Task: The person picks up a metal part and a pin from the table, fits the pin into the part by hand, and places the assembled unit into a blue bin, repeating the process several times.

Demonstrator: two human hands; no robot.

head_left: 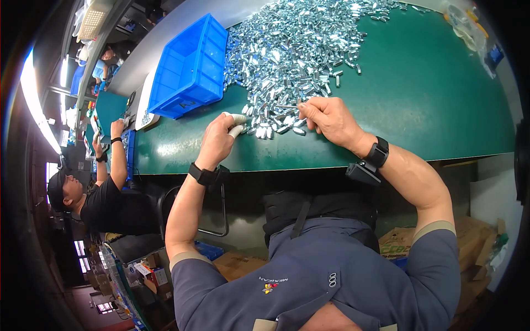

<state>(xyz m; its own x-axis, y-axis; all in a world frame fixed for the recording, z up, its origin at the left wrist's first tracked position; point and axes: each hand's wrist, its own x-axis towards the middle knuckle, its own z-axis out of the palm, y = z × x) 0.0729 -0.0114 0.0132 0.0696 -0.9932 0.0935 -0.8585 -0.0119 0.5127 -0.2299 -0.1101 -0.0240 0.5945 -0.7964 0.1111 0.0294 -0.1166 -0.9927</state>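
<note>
A large heap of small shiny metal pieces (292, 55) lies on the green tabletop (408, 105), its near edge between my two hands. My left hand (221, 135) is at the heap's near left edge, white covers on its thumb and index finger. Those two fingertips are apart, close to the loose pieces, with nothing plainly held between them. My right hand (331, 121) is closed, thumb against the fingers, around a thin metal rod-like tool (286, 106). The tool points left over the pieces; its exact kind is unclear.
A blue plastic bin (190, 69) stands left of the heap, tilted in view, beside a white tray (144, 102). Clear plastic bags (466, 33) lie at the far right. A co-worker (105, 193) in black sits to the left. Cardboard boxes (469, 237) are under the table.
</note>
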